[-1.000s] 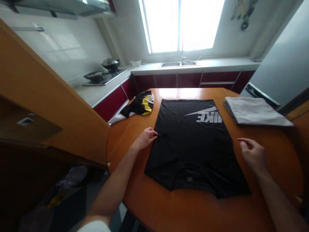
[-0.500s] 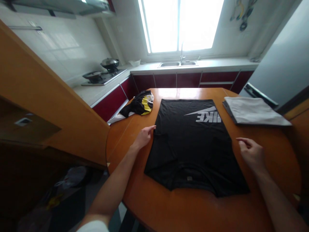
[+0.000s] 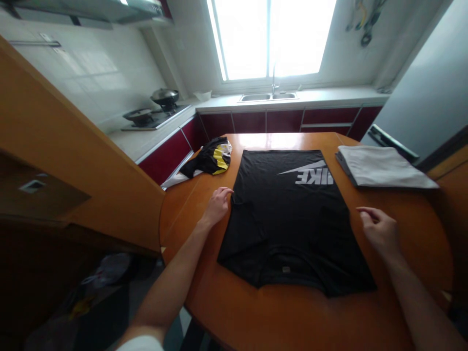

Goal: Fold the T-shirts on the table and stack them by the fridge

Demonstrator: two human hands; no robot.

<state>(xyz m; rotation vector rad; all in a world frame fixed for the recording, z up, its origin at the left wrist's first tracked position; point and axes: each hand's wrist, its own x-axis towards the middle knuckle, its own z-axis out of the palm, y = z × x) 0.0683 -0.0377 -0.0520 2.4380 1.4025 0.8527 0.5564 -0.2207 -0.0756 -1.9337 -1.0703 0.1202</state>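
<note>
The black shirt (image 3: 288, 214) lies flat mid-tabletop (image 3: 256, 319). Left hand (image 3: 216, 205) is at one side, right hand (image 3: 380, 232) just off the other; can't tell if either pinches. Looks like straightening; next needs soft pinches.

Both arms (image 3: 171, 282) reaching forward, left hand (image 3: 217, 205) bent, right hand (image 3: 380, 230) loosely curled, well apart

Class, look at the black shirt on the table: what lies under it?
Under the black shirt is the brown table, whose top shows on all sides. The covered part is hidden, so whether anything else lies there cannot be seen.
</note>
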